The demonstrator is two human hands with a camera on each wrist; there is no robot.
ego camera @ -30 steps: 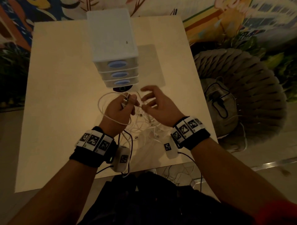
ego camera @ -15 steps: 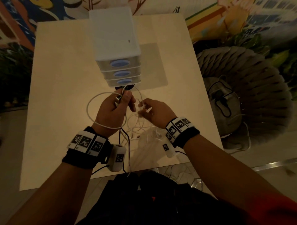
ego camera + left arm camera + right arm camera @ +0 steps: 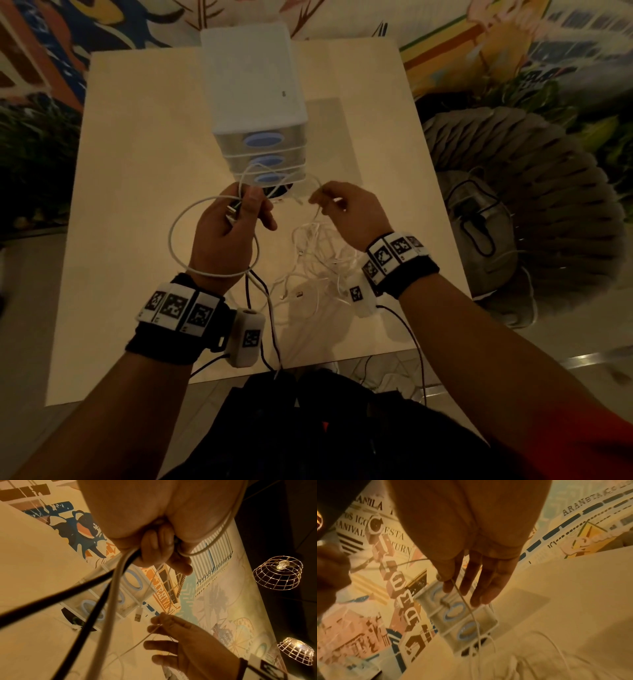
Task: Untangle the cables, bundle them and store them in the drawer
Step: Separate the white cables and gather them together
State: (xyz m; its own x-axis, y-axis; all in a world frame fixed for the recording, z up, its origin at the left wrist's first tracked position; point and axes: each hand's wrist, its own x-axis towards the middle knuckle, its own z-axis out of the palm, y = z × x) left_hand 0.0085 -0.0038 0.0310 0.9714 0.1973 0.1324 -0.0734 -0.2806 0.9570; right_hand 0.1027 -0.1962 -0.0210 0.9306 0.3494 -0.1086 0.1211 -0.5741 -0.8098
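Pale square tabletop [image 3: 137, 205] carries a white three-drawer plastic cabinet [image 3: 251, 78] at its far centre. Left hand [image 3: 226, 233] grips a looped thick white cable [image 3: 178, 219]. Right hand [image 3: 352, 214] pinches a thin white cable [image 3: 465, 601] above the tangled white cable pile [image 3: 318, 260], near centre.

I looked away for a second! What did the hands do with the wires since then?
The left hand lifted its white cable loop higher and wider. The right hand pulled away to the right, now pinching a thin white strand up out of the tangled pile. The drawer unit stayed put, drawers shut.
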